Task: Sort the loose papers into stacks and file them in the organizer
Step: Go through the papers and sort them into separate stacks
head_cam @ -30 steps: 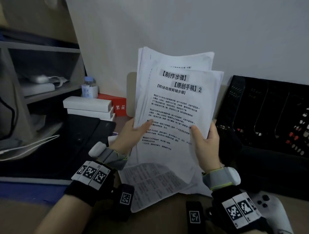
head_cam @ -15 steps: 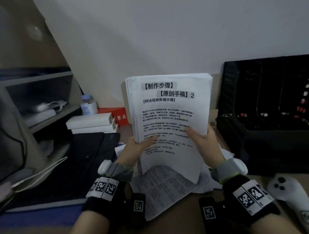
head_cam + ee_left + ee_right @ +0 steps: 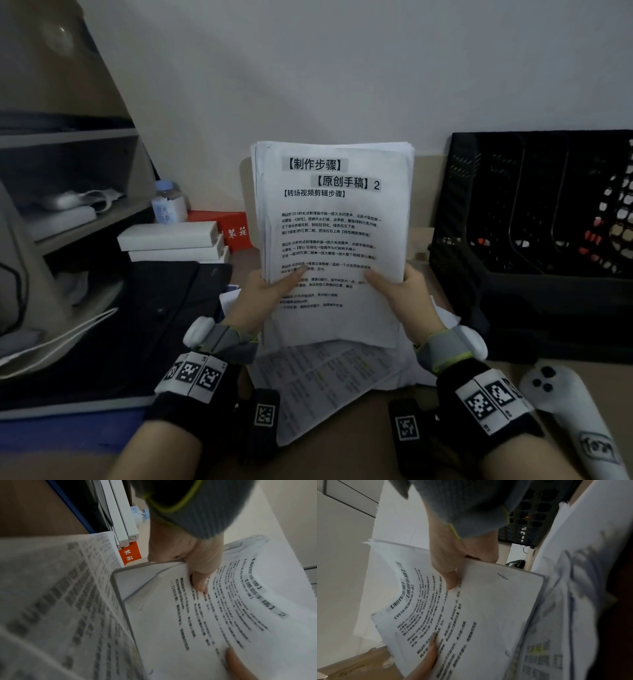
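I hold a stack of white printed papers [image 3: 334, 222] upright in front of the wall, its edges squared. My left hand [image 3: 270, 291] grips the stack's left edge, thumb on the front sheet; the left wrist view shows that thumb [image 3: 200, 582] on the stack [image 3: 214, 622]. My right hand [image 3: 394, 291] grips the right edge the same way, its thumb [image 3: 450, 580] on the front page [image 3: 471, 615]. More loose sheets [image 3: 325, 380] with small tabular print lie on the desk below the stack. A black mesh organizer [image 3: 534, 219] with upright slots stands to the right.
Two white boxes [image 3: 171, 240], a red box [image 3: 233, 229] and a small bottle [image 3: 168, 202] sit at the left rear. A dark laptop-like slab [image 3: 144, 308] and a shelf unit [image 3: 68, 205] fill the left. A white controller [image 3: 568, 421] lies at the lower right.
The fanned, uneven sheets have been drawn together into one squared stack. The stack sits lower and more centred between the hands, and the view has tilted up.
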`<state>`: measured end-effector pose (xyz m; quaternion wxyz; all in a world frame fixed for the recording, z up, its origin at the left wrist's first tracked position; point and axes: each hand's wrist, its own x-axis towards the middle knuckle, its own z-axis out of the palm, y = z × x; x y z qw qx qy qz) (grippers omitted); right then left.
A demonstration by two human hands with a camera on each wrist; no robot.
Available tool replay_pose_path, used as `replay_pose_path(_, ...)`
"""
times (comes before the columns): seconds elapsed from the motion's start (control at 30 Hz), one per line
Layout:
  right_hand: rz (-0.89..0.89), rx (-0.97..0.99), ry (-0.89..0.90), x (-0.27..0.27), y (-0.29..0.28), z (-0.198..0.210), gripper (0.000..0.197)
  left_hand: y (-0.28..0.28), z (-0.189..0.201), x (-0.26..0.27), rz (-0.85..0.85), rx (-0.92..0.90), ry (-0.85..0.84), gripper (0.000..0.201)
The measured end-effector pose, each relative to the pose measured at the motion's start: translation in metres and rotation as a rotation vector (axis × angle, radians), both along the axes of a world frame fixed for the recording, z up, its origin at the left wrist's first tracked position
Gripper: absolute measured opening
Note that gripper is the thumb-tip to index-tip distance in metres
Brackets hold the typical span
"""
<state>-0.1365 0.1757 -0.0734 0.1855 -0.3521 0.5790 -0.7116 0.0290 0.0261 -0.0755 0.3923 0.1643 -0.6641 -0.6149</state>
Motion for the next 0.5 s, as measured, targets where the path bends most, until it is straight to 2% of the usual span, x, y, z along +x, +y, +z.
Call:
replay_pose_path(0.1,-0.091,-0.034,0.006,-0.005,0.002,0.001,0.038,-0.002,0.003,-0.001,0.078,0.009,0.031,0.02)
replay_pose_path(0.17,-0.211,0.032,-0.022,-0.01,0.002,-0.001,0.054,-0.003,0.008,0.001,0.129,-0.016,0.06,0.021)
replay_pose_path(0.23,-0.28,0.174,0.004,-0.015,0.003,-0.004,0.053,-0.007,0.013,0.006,0.195,-0.042,0.088,0.022)
replay_pose_path(0.3,-0.307,0.363,0.147,-0.017,0.002,-0.003,0.045,-0.015,0.015,0.011,0.264,-0.013,0.108,0.014)
replay_pose_path(0.33,-0.301,0.464,0.227,-0.018,0.001,-0.001,0.043,-0.018,0.015,0.013,0.29,0.016,0.107,0.009)
replay_pose_path(0.37,-0.271,0.566,0.291,-0.019,-0.001,0.002,0.043,-0.021,0.015,0.013,0.315,0.046,0.113,0.012)
replay_pose_path(0.5,-0.047,0.97,0.5,-0.011,-0.017,0.013,0.061,-0.029,0.014,0.017,0.411,0.09,0.158,0.043)
